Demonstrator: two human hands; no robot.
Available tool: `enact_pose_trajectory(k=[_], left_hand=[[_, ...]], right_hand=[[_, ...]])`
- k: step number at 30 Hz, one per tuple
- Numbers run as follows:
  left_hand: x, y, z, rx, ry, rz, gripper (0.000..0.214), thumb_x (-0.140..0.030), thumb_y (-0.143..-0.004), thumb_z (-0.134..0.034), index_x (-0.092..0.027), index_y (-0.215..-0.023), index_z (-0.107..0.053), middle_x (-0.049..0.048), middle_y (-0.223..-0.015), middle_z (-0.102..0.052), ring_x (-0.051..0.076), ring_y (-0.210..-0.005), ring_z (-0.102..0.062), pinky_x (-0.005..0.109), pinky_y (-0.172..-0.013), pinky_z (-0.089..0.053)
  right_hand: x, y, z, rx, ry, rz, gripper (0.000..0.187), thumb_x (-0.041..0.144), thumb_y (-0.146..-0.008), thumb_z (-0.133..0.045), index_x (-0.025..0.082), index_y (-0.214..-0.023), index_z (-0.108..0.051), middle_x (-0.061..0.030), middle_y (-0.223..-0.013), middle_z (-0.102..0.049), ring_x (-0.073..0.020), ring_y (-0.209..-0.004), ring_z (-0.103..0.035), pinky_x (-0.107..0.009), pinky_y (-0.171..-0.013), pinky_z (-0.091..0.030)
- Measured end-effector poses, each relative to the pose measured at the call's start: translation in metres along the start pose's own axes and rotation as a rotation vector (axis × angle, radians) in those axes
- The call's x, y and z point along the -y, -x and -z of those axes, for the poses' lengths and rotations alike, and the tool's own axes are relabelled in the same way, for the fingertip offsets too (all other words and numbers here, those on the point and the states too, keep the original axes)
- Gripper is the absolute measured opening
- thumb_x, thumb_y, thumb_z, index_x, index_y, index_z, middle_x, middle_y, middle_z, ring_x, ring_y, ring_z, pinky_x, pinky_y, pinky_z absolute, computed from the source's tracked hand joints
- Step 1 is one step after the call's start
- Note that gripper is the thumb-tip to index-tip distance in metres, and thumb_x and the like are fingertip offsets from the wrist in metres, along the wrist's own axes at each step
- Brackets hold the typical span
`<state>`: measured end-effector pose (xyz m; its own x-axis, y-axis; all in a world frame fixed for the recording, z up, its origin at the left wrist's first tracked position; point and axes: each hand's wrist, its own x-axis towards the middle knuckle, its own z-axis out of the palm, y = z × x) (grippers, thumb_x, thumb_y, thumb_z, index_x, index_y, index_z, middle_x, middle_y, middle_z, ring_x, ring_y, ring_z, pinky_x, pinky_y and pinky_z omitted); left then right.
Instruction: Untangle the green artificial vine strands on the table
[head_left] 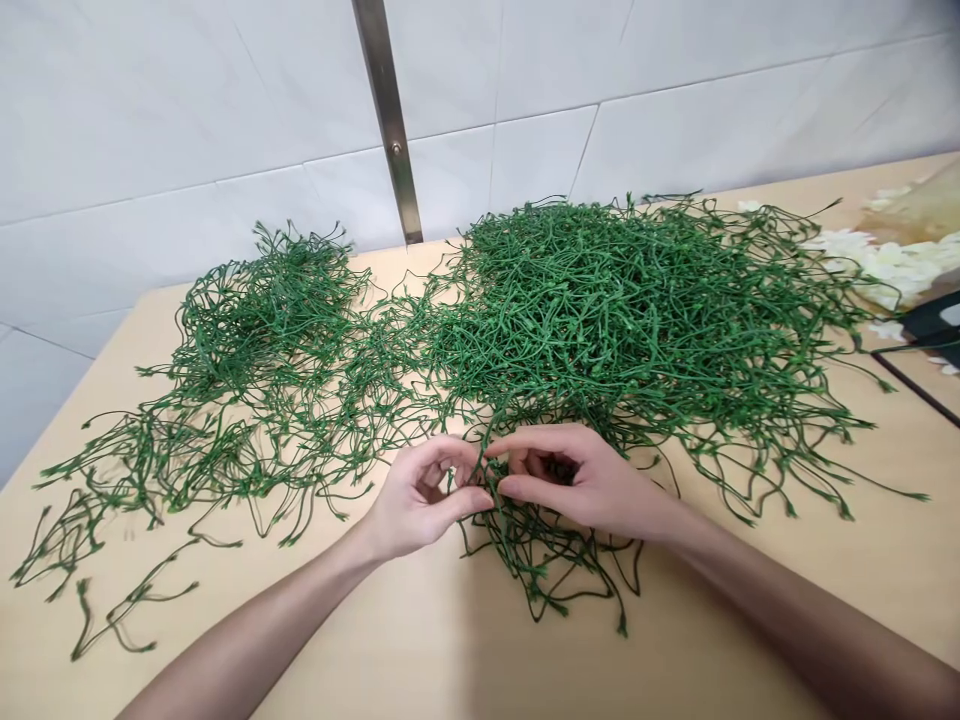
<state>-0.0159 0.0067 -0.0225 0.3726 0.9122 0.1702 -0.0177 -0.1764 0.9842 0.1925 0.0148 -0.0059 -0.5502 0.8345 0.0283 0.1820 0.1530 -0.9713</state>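
1. At the near side of a pale tabletop [337, 640], just in front of me, a person's two bare hands work close together, fingertips almost meeting over a few green stems [517, 535].
2. The left hand [420, 495] curls inward, its thumb and forefinger pinched on a stem, palm turned toward the other hand.
3. The right hand [581, 480] mirrors it, thumb and forefinger closed on the same small bunch; how tightly either one grips, I can't tell.
4. From that bunch, thin stems splay out below the right hand and lie on the bare wood, with little tufted tips at their ends.
5. Just behind the hands, a big heap [615, 310] of the same stems spreads over the middle and right of the table, thick and tangled.
6. Over to the left stands a smaller heap [270, 310], joined to the big one by a thin scatter; a few loose strands [135, 595] lie nearer the left front.
7. Near the right edge I see white petals [862, 255], and beside them a dark object [930, 320] cut off by the view.
8. Behind it all rises a wall [187, 90] of pale tiles, with a metal strip [390, 120] running down to the table's back edge.
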Motion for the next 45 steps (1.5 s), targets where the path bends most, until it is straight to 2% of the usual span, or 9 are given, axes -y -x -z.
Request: enact_pose_trajectory(k=[7,14,19,23,29,35,39,43,45], left_hand=[[0.000,-0.001,-0.002,-0.018,-0.035,-0.033,0.020,-0.022,-0.073,-0.076,-0.016,-0.075,-0.057,0.0008,-0.068,-0.059,0.011,-0.063,-0.053,0.023,-0.058,-0.042],[-0.002,-0.003,-0.003,0.038,-0.027,-0.224,0.018,-0.006,-0.073,-0.070,-0.015,-0.086,-0.063,0.0069,-0.079,-0.069,0.018,-0.081,-0.064,0.031,-0.074,-0.052],[-0.002,-0.004,-0.004,-0.007,-0.043,-0.322,0.018,-0.003,-0.074,-0.068,-0.016,-0.086,-0.063,0.0065,-0.080,-0.070,0.018,-0.082,-0.067,0.032,-0.076,-0.055],[-0.001,-0.001,-0.004,-0.024,-0.161,-0.377,0.019,-0.003,-0.077,-0.064,-0.017,-0.090,-0.062,0.0055,-0.080,-0.067,0.017,-0.078,-0.065,0.031,-0.074,-0.055],[0.003,0.005,-0.003,0.002,-0.225,-0.174,0.011,-0.013,-0.088,-0.057,-0.019,-0.097,-0.055,0.0055,-0.090,-0.062,0.014,-0.085,-0.059,0.026,-0.075,-0.048],[-0.001,0.007,-0.004,0.153,-0.119,0.110,0.009,-0.024,-0.097,-0.045,-0.021,-0.105,-0.043,0.0011,-0.082,-0.059,0.011,-0.074,-0.054,0.023,-0.066,-0.042],[-0.006,0.005,-0.004,0.196,-0.068,0.121,0.022,-0.032,-0.094,-0.052,-0.020,-0.109,-0.042,-0.0019,-0.076,-0.049,0.010,-0.067,-0.045,0.023,-0.061,-0.037],[-0.007,0.004,-0.002,0.256,0.011,0.111,0.046,-0.049,-0.082,-0.066,-0.020,-0.108,-0.042,-0.0016,-0.077,-0.048,0.010,-0.065,-0.044,0.022,-0.057,-0.037],[-0.006,0.003,-0.003,0.256,-0.084,0.081,0.051,-0.055,-0.072,-0.073,-0.018,-0.097,-0.048,-0.0019,-0.074,-0.048,0.010,-0.062,-0.042,0.022,-0.054,-0.034]], right_hand=[[0.002,0.001,0.000,0.026,0.054,-0.036,0.016,0.029,-0.085,-0.065,0.018,-0.097,-0.066,0.0043,-0.067,-0.053,-0.0062,-0.053,-0.039,-0.020,-0.049,-0.033],[-0.001,0.000,-0.002,-0.051,0.158,0.129,0.009,0.025,-0.083,-0.068,0.017,-0.086,-0.065,-0.0041,-0.099,-0.058,-0.0070,-0.064,-0.047,-0.021,-0.055,-0.040],[-0.003,0.000,-0.003,-0.112,0.227,0.149,0.011,0.027,-0.084,-0.068,0.016,-0.083,-0.066,-0.0006,-0.075,-0.064,-0.0062,-0.050,-0.046,-0.020,-0.046,-0.039],[-0.001,-0.001,-0.003,-0.196,0.378,0.366,0.011,0.019,-0.088,-0.062,0.015,-0.097,-0.069,-0.0048,-0.081,-0.069,-0.0121,-0.068,-0.063,-0.022,-0.061,-0.052],[-0.005,0.000,-0.004,-0.290,0.497,0.608,0.013,0.013,-0.090,-0.058,0.016,-0.091,-0.070,-0.0060,-0.086,-0.071,-0.0125,-0.074,-0.068,-0.022,-0.065,-0.057],[-0.008,-0.001,-0.004,-0.279,0.537,0.538,0.012,0.012,-0.092,-0.055,0.015,-0.094,-0.067,-0.0037,-0.081,-0.071,-0.0112,-0.068,-0.066,-0.021,-0.063,-0.055],[-0.006,0.000,-0.005,-0.263,0.574,0.508,0.011,0.016,-0.093,-0.054,0.015,-0.092,-0.065,-0.0026,-0.075,-0.070,-0.0116,-0.064,-0.062,-0.024,-0.061,-0.051],[0.000,0.003,-0.008,-0.244,0.647,0.632,0.009,0.014,-0.092,-0.054,0.015,-0.090,-0.063,-0.0012,-0.074,-0.071,-0.0110,-0.064,-0.062,-0.026,-0.060,-0.044],[0.002,0.003,-0.009,-0.211,0.678,0.685,0.009,0.013,-0.091,-0.055,0.014,-0.088,-0.062,-0.0010,-0.072,-0.070,-0.0111,-0.064,-0.061,-0.027,-0.058,-0.039]])
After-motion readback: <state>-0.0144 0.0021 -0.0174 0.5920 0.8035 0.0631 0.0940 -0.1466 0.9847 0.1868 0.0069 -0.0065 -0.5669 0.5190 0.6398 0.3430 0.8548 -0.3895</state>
